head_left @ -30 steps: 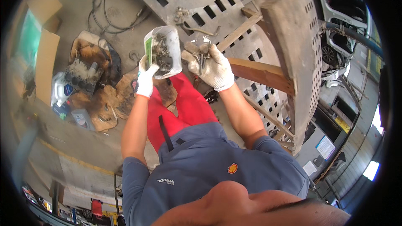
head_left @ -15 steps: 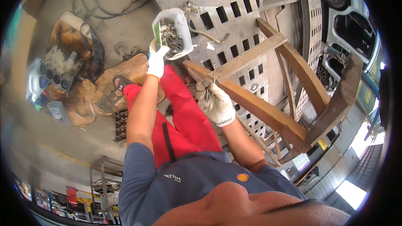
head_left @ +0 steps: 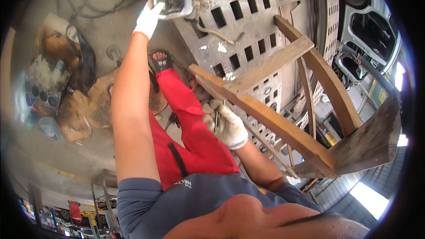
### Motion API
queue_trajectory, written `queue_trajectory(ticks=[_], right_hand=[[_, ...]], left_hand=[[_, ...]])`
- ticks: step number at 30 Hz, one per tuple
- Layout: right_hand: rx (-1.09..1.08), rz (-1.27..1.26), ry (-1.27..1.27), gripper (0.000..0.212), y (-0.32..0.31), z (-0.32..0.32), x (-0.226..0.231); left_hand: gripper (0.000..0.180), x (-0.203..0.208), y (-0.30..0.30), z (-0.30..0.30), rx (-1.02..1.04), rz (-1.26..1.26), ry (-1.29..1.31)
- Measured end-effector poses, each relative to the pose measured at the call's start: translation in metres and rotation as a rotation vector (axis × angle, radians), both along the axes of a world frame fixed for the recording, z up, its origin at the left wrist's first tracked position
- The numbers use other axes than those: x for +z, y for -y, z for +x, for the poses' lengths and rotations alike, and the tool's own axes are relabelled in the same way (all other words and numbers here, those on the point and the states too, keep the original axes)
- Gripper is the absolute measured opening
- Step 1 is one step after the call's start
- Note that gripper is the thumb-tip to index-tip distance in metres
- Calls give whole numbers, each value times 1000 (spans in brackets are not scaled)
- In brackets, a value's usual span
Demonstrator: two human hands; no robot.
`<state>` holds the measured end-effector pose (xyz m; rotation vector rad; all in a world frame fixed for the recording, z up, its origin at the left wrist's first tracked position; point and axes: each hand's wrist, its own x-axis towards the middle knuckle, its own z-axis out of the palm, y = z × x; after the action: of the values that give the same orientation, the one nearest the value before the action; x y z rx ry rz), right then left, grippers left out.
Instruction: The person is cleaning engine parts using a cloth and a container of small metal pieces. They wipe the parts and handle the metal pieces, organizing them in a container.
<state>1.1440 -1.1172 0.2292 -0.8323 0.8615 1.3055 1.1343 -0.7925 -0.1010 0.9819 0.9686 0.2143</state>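
Note:
Gripped at its near left corner by my left hand (head_left: 149, 20), a white plastic tub (head_left: 187, 4) full of small metal hardware is cut off by the upper edge. It is over or on the slotted metal table, and I cannot tell which. That hand wears a white glove with an orange cuff. My right hand (head_left: 229, 126), in a soiled knit glove, is closed around slim metal bolts (head_left: 217, 120). It hovers by my right knee, just left of the wooden stand. How many bolts it holds is hidden by the fingers.
A wooden stand (head_left: 283, 124) with angled beams rises at my right. The slotted metal table (head_left: 226, 35) lies ahead, with a bent hose (head_left: 217, 37) on it. On the floor at left are an engine block (head_left: 42, 88), stained cardboard (head_left: 84, 106) and a black cable (head_left: 95, 11).
My left hand has carried the tub farther away, toward the upper edge, with the arm stretched out. My right hand still holds the bolts and has shifted slightly toward me.

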Motion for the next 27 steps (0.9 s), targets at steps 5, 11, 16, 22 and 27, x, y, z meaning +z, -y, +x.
queue_trajectory(ticks=[5, 11, 16, 22, 27], right_hand=[[-134, 132, -12, 34, -39, -15, 2], [100, 206, 203, 54, -91, -45, 43], [370, 251, 383, 73, -129, -91, 118], [602, 396, 450, 78, -149, -128, 201], [878, 513, 498, 63, -158, -135, 261]], left_hand=[[64, 79, 56, -28, 236, 186, -141], [57, 290, 134, -136, 461, -737, 530], [47, 379, 143, -185, 570, -509, 519], [46, 455, 123, -237, 669, -691, 745], [43, 537, 113, -271, 700, -679, 741]])
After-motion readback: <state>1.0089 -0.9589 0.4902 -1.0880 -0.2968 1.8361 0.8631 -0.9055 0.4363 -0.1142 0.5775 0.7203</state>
